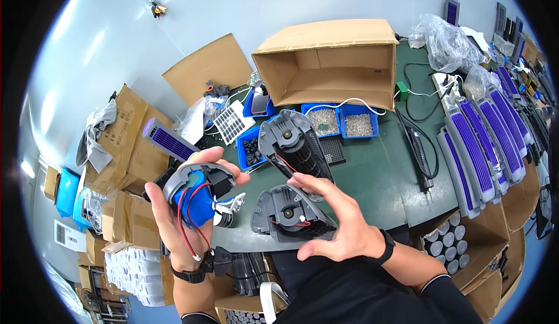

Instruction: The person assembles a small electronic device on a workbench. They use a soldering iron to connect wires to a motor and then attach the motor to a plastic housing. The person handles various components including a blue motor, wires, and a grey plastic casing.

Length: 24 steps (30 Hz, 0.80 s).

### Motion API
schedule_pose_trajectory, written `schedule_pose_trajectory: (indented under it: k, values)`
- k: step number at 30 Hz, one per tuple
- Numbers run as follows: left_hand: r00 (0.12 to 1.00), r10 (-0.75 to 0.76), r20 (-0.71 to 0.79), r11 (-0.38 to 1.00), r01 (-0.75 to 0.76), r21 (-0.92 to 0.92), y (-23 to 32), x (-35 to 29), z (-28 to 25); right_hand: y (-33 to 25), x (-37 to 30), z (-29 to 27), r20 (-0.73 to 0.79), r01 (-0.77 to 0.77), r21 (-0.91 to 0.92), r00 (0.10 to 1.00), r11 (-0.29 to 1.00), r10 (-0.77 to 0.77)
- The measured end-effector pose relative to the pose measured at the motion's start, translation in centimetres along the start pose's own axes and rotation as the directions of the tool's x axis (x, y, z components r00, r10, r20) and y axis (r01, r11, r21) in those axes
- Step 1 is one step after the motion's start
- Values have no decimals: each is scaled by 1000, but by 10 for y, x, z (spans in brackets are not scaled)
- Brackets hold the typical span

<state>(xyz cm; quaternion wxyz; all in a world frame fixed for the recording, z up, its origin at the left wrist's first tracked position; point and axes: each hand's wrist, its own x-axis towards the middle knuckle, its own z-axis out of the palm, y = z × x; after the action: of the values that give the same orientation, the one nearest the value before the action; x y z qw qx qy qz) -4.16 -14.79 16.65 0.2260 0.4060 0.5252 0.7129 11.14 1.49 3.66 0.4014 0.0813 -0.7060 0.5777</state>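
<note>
In my left hand is a grey round plastic base (174, 185) with a blue-wrapped pack (201, 205) in it; thin red and black wires with white plugs hang from it. My left hand (179, 231) cups it from below, with the thumb and fingers around its sides. My right hand (342, 222) spreads thumb and fingers around a grey fan housing (285, 213) at the table's near edge. Its fingertips are at the upper edge; whether the thumb touches is unclear. A second grey fan housing (289, 137) stands just behind, its round end facing me.
Blue bins of screws (358, 125) and black parts (251, 152) sit ahead, before an open cardboard box (326, 62). An electric screwdriver (418, 152) lies right of them. Purple-fronted fans (470, 149) are stacked at the right; cartons (137, 143) crowd the left.
</note>
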Motion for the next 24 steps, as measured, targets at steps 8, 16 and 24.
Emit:
schedule_pose_trajectory:
  k: [8,16,24]
  values:
    - [998,-57,23,998,56,29,9,2,18,-63,38,5,-225,154,-491,929,858,-295]
    - [1000,-11,-14,993,12,115,6,2,51,-64,47,12,-154,92,-423,973,902,-172]
    - [991,54,123,949,-89,304,0,3,45,-60,51,11,-155,116,-390,969,913,-190]
